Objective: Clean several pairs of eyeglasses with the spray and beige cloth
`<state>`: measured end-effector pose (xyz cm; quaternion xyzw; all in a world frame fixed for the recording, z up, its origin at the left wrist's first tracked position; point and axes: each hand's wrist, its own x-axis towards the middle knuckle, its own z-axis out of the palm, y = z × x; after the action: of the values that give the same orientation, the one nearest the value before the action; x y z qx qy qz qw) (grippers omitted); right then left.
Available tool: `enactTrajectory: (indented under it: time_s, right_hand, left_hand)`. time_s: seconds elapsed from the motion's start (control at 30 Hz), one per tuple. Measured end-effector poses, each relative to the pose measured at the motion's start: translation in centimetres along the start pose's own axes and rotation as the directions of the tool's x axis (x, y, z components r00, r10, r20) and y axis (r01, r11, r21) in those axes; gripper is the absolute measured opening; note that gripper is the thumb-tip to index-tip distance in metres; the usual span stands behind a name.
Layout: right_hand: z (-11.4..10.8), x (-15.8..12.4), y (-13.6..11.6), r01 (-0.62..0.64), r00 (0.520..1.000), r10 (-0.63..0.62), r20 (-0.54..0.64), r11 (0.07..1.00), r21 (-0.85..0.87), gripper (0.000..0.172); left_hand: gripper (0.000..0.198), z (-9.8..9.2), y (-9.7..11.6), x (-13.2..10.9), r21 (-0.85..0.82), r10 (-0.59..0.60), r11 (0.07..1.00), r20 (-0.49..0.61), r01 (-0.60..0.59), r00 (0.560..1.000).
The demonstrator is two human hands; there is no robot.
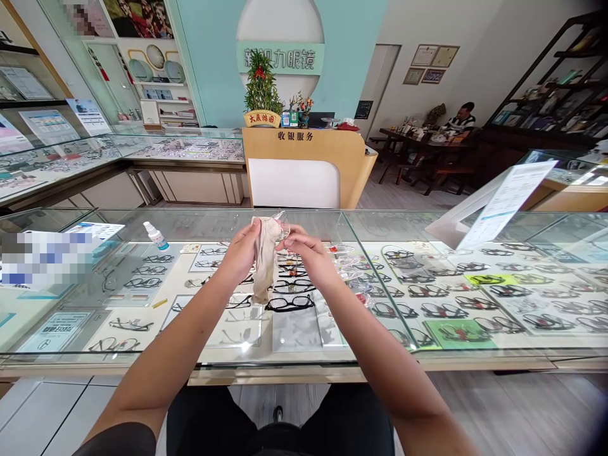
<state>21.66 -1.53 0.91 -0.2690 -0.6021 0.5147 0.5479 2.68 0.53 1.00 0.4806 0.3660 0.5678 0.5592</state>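
Black trousers (pixel 204 418) sit closest on my screen, in the head view. Past them, I see the left hand (pixel 241 248) gripping a pale cloth (pixel 265 263). The right hand (pixel 311 253) pinches what look like clear glasses (pixel 285 230) beside the cloth. Both are up above the glass counter (pixel 247 354), with a small white bottle (pixel 156 236) on its left.

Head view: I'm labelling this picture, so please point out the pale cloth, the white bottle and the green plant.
Pale cloth (pixel 265 265), head view: on its hanging middle.
White bottle (pixel 157 237), head view: on its body.
Green plant (pixel 261 97), head view: on its foliage.
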Motion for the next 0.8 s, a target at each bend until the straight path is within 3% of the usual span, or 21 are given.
enactTrajectory:
  time_s: [0.3, 0.47, 0.67, 0.8]
  right_hand:
    - [0.41, 0.03, 0.08, -0.065, 0.998, 0.066, 0.023, 0.996, -0.054, 0.022]
    - [0.40, 0.03, 0.35, -0.082, 0.995, 0.085, 0.043, 0.995, -0.064, 0.024]
    - [0.46, -0.04, 0.41, -0.048, 0.998, 0.050, 0.037, 0.997, -0.066, 0.024]
    - [0.45, 0.07, 0.35, -0.047, 0.999, 0.047, 0.003, 0.998, -0.038, 0.024]
  left_hand:
    - [0.071, 0.13, 0.59, -0.62, 0.009, 0.038, 0.999, 0.094, -0.039, 0.995]
    - [0.077, 0.06, 0.75, -0.69, 0.051, 0.026, 0.998, 0.076, -0.030, 0.997]
    - [0.061, -0.13, 0.45, -0.15, 0.025, 0.083, 0.996, 0.018, -0.083, 0.996]
    - [0.058, -0.33, 0.46, -0.06, 0.032, 0.057, 0.998, 0.049, -0.059, 0.997]
